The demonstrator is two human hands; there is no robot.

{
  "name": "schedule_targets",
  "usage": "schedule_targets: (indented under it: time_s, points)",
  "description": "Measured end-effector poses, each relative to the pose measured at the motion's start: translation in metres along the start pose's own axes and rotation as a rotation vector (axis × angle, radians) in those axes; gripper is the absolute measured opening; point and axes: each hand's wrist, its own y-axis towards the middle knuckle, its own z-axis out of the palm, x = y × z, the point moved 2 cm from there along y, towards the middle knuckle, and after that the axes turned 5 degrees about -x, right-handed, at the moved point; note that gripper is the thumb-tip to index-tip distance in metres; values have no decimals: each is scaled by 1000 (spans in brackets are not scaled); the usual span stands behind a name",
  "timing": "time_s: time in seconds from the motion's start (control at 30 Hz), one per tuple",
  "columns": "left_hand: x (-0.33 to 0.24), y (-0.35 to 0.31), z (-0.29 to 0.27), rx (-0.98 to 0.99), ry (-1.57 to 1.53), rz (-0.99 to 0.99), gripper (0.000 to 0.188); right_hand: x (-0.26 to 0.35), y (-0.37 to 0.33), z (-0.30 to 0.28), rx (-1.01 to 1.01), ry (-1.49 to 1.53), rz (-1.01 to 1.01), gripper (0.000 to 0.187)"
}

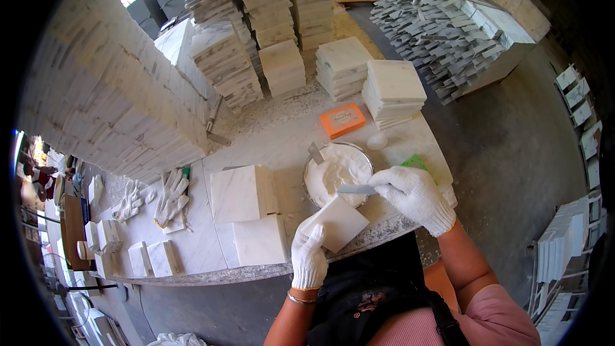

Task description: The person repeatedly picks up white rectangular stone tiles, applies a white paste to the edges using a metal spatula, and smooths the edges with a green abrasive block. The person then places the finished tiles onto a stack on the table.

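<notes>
1. Pink shirt (503, 323) and dark apron (384, 275): clothing of the person, at the lower edge of the view.
2. Left hand (309, 257), white-gloved: gripping a pale square tile (343, 224) by its left side, thumb over the edge, the other fingers largely hidden. A bracelet (300, 298) circles the wrist.
3. Tile: tilted, at the near edge of the bench (256, 156), between the person and the bowl.
4. Right hand (415, 197), likewise gloved: fingers closed around a putty knife (356, 189). Its flat blade points left, near the tile's upper corner; whether the two touch cannot be told.
5. Bowl (305, 182): round, holding white paste (344, 163). A second blade (315, 154) slants up from its far left side.
6. Surroundings of the bowl: an orange box (343, 120) behind it; a green pad (416, 162) just beyond the right hand.
7. Left part of the bench: thick pale pieces (240, 193), spare gloves (171, 197) and small blocks (163, 259).
8. Background: short tile stacks (394, 90), a tall slab stack (115, 90) and, at right, heaped grey strips (435, 32).
</notes>
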Motion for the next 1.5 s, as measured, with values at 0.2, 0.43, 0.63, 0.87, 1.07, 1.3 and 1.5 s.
schedule_targets:
  time_s: [0.2, 0.43, 0.63, 0.87, 1.07, 1.3, 1.5]
  points:
    - [2, 2, -3, 3, 19, -5, 36, -19, 4, 9, -15, -57, 28, 13]
    - [3, 4, -5, 1, -1, -41, 37, -33, 10, 23, 46, -105, 114, 15]
    - [3, 4, -5, -22, -9, -43, 35, -39, 14, 29, 112, -82, 214, 17]
    - [1, 3, -3, -1, 23, -29, 37, -36, 14, 26, 118, 66, 340, 17]
    - [-2, 2, 1, 5, 6, -26, 36, -28, 17, 17, 71, -171, 161, 16]
    - [0, 2, -1, 7, 7, -42, 36, -27, 20, 30, 63, -17, 164, 16]
    - [-1, 2, 0, 3, -11, -21, 33, -35, 19, 38, 140, 182, 308, 18]
